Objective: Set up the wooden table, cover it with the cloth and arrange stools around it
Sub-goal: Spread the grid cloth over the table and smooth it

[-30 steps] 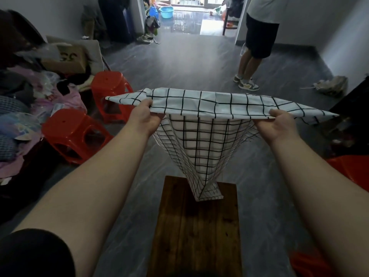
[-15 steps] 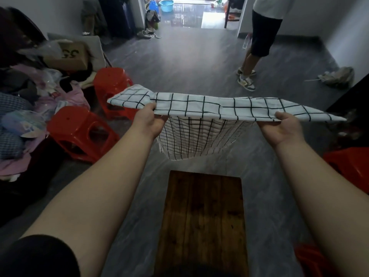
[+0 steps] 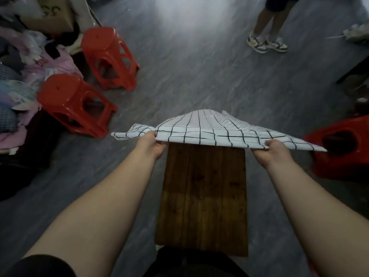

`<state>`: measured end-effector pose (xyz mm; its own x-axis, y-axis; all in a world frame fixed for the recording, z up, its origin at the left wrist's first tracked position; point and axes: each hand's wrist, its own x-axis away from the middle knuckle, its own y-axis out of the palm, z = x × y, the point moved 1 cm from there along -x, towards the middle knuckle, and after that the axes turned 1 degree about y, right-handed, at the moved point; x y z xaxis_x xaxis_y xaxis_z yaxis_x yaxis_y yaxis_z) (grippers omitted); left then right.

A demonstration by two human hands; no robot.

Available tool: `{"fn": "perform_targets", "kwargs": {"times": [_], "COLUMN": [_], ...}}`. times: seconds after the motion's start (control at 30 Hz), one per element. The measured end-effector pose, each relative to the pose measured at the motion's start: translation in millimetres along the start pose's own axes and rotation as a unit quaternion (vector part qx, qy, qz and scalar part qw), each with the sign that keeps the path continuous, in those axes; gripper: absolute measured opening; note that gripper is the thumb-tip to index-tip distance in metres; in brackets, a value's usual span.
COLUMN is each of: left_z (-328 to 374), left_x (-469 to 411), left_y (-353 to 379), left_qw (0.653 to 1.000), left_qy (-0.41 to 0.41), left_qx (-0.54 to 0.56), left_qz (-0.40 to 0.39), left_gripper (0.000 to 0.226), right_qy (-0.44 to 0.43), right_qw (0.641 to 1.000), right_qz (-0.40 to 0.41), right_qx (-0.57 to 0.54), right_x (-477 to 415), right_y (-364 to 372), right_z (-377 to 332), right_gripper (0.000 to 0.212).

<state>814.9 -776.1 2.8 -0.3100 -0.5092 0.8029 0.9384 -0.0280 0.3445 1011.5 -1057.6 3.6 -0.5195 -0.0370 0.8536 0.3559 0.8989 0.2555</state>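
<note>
A narrow dark wooden table (image 3: 203, 196) stands on the grey floor directly in front of me. A white cloth with a black grid (image 3: 211, 129) billows flat over the table's far end, covering that end. My left hand (image 3: 151, 144) grips the cloth's near edge on the left, and my right hand (image 3: 273, 151) grips it on the right. Two red plastic stools (image 3: 67, 100) (image 3: 107, 54) stand at the left, apart from the table. A third red stool (image 3: 339, 148) sits at the right, partly behind the cloth's corner.
A heap of clothes and bags (image 3: 22, 76) with a cardboard box (image 3: 50, 17) fills the left side. Another person's legs and sneakers (image 3: 265, 43) stand at the far right. A crumpled bag (image 3: 357, 33) lies by the right edge. Dark furniture (image 3: 357, 76) juts in there.
My hands have lowered the cloth from chest height down toward the table. The hanging part has swung forward and now spreads out over the table's far end. My view has tilted downward.
</note>
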Motion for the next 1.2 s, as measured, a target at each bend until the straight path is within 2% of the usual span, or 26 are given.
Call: {"fn": "perform_targets", "kwargs": {"times": [0.13,0.43,0.73,0.87,1.2], "left_z": [-39.1,-106.0,-154.9,-169.5,-222.9], "left_x": [-17.1,-30.6,0.7,19.2,55.8], "left_y": [-49.0,-153.3,-237.2,-277.1,-390.6], "left_qw": [0.998,0.994,0.993,0.994,0.994], "left_qy": [-0.021,-0.088,-0.114,-0.107,-0.1], "left_qx": [0.002,-0.009,-0.02,-0.003,0.042], "left_qz": [0.054,0.069,0.031,-0.002,-0.027], "left_gripper": [0.045,0.038,0.04,0.037,0.037], "right_qy": [0.047,0.092,0.109,0.091,0.056], "right_qw": [0.998,0.995,0.988,0.994,0.997], "right_qz": [0.034,0.03,0.085,0.06,0.005], "right_qx": [0.005,-0.018,0.069,0.03,-0.052], "right_x": [-23.6,-17.2,6.5,25.9,47.5], "right_y": [-44.5,-117.1,-214.5,-250.6,-361.8], "right_z": [39.4,103.1,157.5,187.9,263.5], "right_gripper": [0.037,0.035,0.027,0.03,0.031]}}
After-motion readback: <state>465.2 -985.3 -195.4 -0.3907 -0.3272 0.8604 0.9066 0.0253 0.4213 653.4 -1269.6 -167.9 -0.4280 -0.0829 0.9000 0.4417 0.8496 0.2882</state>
